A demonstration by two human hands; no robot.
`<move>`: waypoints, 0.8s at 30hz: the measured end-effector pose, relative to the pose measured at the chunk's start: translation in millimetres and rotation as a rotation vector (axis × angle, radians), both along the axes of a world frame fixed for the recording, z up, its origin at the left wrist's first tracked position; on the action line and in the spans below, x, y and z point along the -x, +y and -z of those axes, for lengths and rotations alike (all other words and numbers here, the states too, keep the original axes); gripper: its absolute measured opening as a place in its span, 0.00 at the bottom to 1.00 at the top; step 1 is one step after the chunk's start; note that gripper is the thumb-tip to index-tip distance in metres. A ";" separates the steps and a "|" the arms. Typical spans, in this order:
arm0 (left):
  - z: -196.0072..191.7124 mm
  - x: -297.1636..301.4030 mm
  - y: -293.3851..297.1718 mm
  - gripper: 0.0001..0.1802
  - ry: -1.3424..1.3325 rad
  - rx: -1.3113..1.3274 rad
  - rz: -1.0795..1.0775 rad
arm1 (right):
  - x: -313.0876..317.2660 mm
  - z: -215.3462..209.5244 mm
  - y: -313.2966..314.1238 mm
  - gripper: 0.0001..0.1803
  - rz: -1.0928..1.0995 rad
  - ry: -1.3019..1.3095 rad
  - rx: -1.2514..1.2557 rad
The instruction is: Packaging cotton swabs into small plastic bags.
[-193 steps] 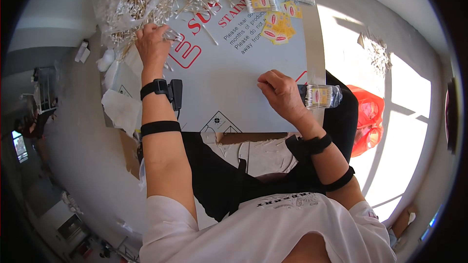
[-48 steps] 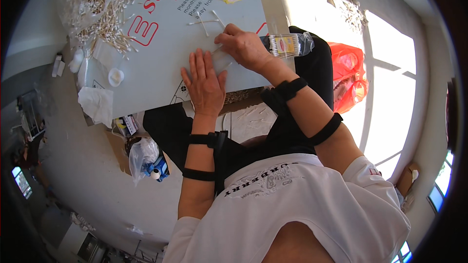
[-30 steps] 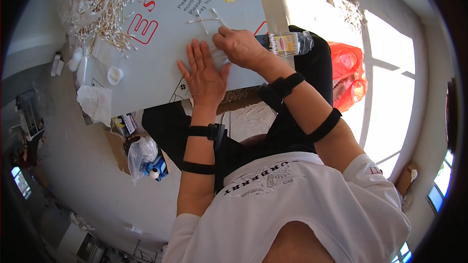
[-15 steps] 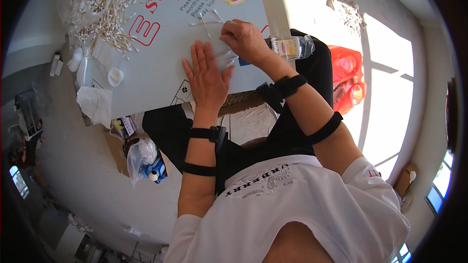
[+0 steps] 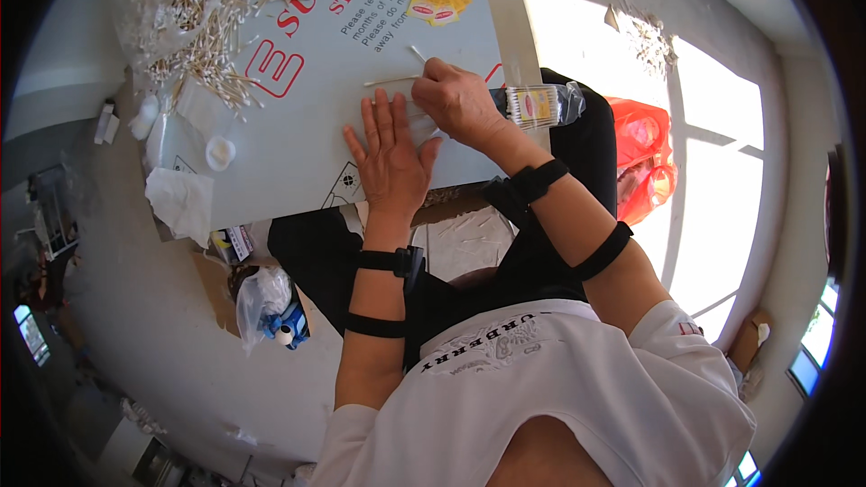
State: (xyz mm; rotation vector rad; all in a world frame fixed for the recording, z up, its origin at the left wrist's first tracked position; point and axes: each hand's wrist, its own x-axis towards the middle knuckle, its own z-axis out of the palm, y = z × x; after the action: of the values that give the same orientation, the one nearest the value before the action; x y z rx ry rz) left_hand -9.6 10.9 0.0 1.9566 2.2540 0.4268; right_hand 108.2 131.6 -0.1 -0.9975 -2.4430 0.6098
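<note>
While the left hand [image 5: 392, 155] is splayed flat around mid-frame, the right hand [image 5: 457, 104] is bunched up beside it, can't tell around what. Loose cotton swab [image 5: 388, 82] just above, swab heap [image 5: 194, 68] upper left.

Left fisheye on wearer's head, facing steeply down past shirt [image 5: 559, 388] onto nearby table [image 5: 302, 149].
</note>
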 end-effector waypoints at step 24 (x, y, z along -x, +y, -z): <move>-18.5 67.7 68.8 0.29 -0.050 -0.308 -0.005 | 9.3 -1.7 4.1 0.13 0.071 0.431 0.180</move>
State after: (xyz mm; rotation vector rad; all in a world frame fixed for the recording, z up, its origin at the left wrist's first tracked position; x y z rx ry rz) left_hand -77.3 79.7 18.6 2.0472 2.2747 0.8590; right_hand 98.9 135.6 1.6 -0.9042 -1.9939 0.9267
